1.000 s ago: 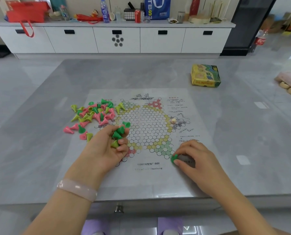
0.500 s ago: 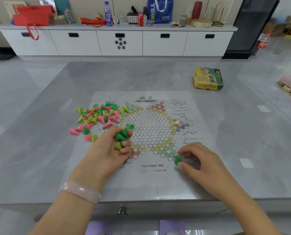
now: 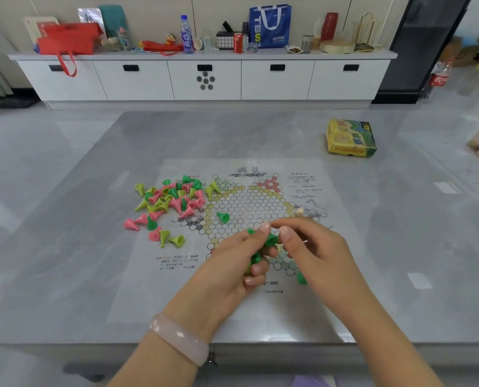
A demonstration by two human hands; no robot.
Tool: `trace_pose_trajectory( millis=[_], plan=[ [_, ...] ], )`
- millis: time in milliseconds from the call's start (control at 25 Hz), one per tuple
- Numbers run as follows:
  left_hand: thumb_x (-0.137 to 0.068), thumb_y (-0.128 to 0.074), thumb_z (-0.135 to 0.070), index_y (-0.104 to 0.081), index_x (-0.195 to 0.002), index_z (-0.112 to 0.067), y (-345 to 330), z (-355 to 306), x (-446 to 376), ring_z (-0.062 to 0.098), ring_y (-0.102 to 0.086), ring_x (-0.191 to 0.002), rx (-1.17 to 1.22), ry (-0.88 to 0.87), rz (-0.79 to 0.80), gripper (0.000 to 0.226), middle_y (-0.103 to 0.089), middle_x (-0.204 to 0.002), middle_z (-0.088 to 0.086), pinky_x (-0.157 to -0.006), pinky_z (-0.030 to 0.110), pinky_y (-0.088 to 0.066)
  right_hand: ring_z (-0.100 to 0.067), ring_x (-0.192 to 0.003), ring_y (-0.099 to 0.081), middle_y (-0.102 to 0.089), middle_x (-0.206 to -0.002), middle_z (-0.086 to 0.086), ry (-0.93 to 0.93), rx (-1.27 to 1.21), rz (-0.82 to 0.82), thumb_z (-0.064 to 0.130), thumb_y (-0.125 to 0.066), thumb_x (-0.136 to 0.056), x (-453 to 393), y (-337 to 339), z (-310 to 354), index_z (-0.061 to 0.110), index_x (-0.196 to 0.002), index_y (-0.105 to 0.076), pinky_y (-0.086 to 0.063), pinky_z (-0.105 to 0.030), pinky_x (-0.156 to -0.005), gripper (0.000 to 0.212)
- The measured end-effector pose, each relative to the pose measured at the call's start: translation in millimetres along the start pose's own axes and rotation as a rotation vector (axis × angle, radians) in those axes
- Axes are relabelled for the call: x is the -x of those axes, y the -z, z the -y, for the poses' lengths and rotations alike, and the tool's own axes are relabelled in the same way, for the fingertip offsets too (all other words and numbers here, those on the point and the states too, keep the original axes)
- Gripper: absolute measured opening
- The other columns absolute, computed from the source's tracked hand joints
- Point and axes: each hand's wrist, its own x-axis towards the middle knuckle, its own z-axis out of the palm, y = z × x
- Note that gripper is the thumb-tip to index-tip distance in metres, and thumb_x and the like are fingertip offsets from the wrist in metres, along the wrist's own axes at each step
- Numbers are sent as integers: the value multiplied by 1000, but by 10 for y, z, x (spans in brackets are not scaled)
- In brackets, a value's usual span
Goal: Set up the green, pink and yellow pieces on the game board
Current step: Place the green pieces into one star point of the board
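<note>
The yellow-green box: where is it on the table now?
The yellow-green box sits at the far right of the grey table in the head view, beyond the game board's top-right corner, apart from both hands.

The blue fabric tote bag (image 3: 270, 25) far beyond the grips reads "TBS"; the yellow-green cardboard box (image 3: 350, 138) reads "45".

A white game board (image 3: 138, 275) printed with yellow, pink and green circles is seen on the grey marbled table (image 3: 65, 261). Green, pink and yellow pieces (image 3: 171, 198) are heaped toward its left edge; a yellow-green box (image 3: 350, 138) is seen at the far right corner.
</note>
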Motion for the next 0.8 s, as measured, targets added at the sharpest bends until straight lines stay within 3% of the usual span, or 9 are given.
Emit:
trace_pose_trajectory(
  millis=[160, 320, 400, 560, 680, 800],
  plan=[
    [-91, -48, -19, -51, -82, -5, -45, 37, -5, 3, -33, -37, -98, -63, 8, 16, -56, -62, 2, -33, 12, -24, -8, -80, -64, -69, -84, 6, -49, 19, 31, 26, -60, -84, 22, 13, 2, 27, -89, -68, -51, -23, -74, 10],
    [-89, -52, -24, -54, -86, -5, -52, 51, 0, 3, -34, -38, -166, -102, 14, 19, -59, -76, 7, -35, 12, -26, -7, -77, -60, -65, -84, 6, -50, 90, 57, 14, -64, -81, 46, 91, -8, 23, -87, -68, -50, -18, -67, 12],
    [-89, -52, -25, -56, -90, -4, -55, 49, 4, 3, -35, -39, -203, -112, 24, 22, -64, -84, 9, -36, 12, -27, -7, -77, -59, -63, -81, 9, 13, 194, 42, 9, -64, -79, 46, 131, -26, 21, -86, -68, -49, -17, -68, 15],
    [-90, -50, -30, -60, -97, -2, -57, 45, 1, 4, -36, -39, -368, -169, -7, 31, -73, -89, 3, -38, 12, -30, -9, -72, -57, -60, -75, 9, 177, 478, 19, 11, -61, -78, 24, 151, -84, 18, -82, -63, -50, -28, -68, 8],
    [-90, -50, -29, -66, -93, -13, -35, 8, 13, 4, -35, -41, -435, -230, -27, 22, -71, -76, -4, -38, 12, -30, -3, -78, -60, -63, -77, 15, 88, 357, -79, 10, -63, -79, -12, 287, -123, 20, -82, -65, -48, -12, -70, 11],
    [-89, -54, -21, -68, -97, -16, 26, -38, -14, 5, -33, -41, -398, -243, -93, 17, -52, -62, -4, -37, 12, -27, 11, -76, -59, -63, -77, 21, -108, 281, -139, 10, -63, -81, -44, 497, -257, 27, -78, -63, -41, 2, -67, 17]
  ],
)
